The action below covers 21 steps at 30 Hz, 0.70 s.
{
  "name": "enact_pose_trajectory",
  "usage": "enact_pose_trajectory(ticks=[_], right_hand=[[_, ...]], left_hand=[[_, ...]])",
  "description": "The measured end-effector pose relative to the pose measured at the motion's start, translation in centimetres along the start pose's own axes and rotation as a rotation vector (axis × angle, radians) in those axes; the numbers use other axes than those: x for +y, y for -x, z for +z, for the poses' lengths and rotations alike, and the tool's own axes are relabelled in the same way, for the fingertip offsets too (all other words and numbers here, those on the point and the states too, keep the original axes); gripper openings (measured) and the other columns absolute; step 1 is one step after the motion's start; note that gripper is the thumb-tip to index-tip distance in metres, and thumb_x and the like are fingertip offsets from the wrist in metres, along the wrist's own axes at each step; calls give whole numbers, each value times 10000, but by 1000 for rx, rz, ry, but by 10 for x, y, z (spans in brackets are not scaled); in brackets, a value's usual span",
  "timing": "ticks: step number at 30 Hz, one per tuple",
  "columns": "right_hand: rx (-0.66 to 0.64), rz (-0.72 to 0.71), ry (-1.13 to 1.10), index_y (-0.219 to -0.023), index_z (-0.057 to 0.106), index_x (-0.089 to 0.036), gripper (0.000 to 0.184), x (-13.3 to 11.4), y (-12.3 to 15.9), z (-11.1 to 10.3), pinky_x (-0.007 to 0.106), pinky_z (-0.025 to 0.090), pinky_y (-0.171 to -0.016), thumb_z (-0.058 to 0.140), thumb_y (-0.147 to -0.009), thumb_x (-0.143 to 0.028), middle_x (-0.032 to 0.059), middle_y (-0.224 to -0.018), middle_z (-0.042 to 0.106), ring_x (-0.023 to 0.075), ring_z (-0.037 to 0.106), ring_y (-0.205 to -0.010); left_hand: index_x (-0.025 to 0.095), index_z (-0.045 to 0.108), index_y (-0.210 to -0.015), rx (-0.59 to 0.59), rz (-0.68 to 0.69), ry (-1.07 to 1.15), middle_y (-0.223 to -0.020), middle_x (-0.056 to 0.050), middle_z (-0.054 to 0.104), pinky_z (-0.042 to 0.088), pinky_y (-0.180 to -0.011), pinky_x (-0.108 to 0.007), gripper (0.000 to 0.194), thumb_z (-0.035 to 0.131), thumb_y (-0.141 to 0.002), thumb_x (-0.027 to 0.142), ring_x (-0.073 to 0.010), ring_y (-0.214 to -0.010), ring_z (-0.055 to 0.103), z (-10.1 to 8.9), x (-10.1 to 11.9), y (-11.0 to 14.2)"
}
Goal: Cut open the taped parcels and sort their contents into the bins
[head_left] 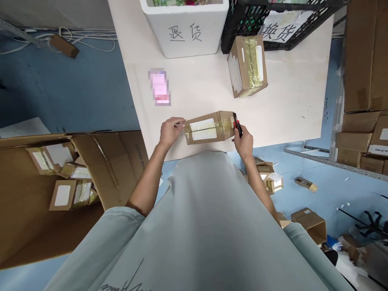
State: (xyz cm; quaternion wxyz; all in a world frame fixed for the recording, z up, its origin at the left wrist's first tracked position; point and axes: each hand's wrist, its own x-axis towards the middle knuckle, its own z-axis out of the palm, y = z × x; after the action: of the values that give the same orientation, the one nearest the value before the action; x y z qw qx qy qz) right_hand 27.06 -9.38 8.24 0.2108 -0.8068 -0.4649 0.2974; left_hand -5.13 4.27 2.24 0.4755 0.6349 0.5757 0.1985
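Note:
On the white table in front of me lies a small taped cardboard box [203,129] with white labels, tilted slightly. At the box's left end is my left hand [170,131], its fingers bent and the fingertips gripping the corner. My right hand [244,142] is closed around a black and red utility knife [238,126], held at the taped right end of the box. Whether the blade has entered the tape cannot be made out. Farther back, a second taped cardboard box [247,66] stands beside a black crate [283,26].
A white foam bin [188,34] with handwriting stands at the table's back. A blurred pink item [160,87] lies at left. An open large carton [106,165] with several parcels is on my left. Stacked cartons [354,139] and loose boxes [309,224] are on the right.

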Motion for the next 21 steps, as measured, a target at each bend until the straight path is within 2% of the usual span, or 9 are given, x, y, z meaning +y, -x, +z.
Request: enact_pose_trajectory(ticks=[2,4,6,7,9,13,18,21], right_hand=[[11,6,-3,-1379,696,-253,506,-8,4,7,478,652,-923,389,-1154,-586,113,-1123,828,305,809,-876],[-17,13,-28,-1388,690,-256,493,-16,9,13,484,649,-942,395,-1152,-573,118,-1175,822,312,809,-931],[-55,13,-46,-1398,674,-250,495,-22,13,21,487,646,-947,392,-1154,-577,126,-1197,818,313,810,-937],[-65,19,-50,-1396,667,-247,498,-24,15,25,488,644,-949,392,-1154,-584,129,-1195,817,312,811,-932],[-72,38,-57,-1385,659,-246,500,-26,17,31,480,642,-947,398,-1151,-602,127,-1166,819,307,811,-920],[-80,64,-82,-1346,656,-249,494,-24,16,31,457,645,-892,404,-1139,-620,100,-1058,829,293,806,-842],[-104,169,-175,-1317,634,-254,469,-19,9,19,383,647,-765,436,-1124,-632,8,-846,790,241,801,-695],[-149,257,-302,-1248,615,-248,482,-15,3,19,323,618,-628,492,-1087,-685,-16,-805,758,221,804,-649]], left_hand=[[221,773,-1432,-9,97,-69,-1516,-150,729,588,-1160,-568,489,751,-976,397,-357,-1355,698,1,16,16],[271,531,-1704,-102,219,-83,-1741,-156,531,538,-1230,-596,848,825,-947,517,-391,-1551,549,4,38,35],[336,279,-1824,-214,279,-125,-1860,-153,337,445,-1308,-652,1174,909,-877,628,-439,-1681,374,10,60,50],[360,201,-1840,-241,291,-152,-1884,-151,274,399,-1333,-679,1256,926,-858,654,-457,-1708,314,13,69,55],[386,127,-1847,-258,295,-201,-1882,-157,249,350,-1353,-710,1301,933,-861,648,-474,-1716,274,17,80,58],[389,127,-1845,-245,292,-240,-1808,-166,346,349,-1347,-724,1249,918,-897,577,-475,-1679,315,18,83,50],[398,148,-1846,-227,305,-224,-1776,-162,370,355,-1338,-718,1248,925,-888,587,-474,-1656,340,3,76,46],[405,166,-1845,-209,313,-205,-1770,-163,377,371,-1327,-708,1272,948,-862,602,-485,-1645,357,-6,72,47]])
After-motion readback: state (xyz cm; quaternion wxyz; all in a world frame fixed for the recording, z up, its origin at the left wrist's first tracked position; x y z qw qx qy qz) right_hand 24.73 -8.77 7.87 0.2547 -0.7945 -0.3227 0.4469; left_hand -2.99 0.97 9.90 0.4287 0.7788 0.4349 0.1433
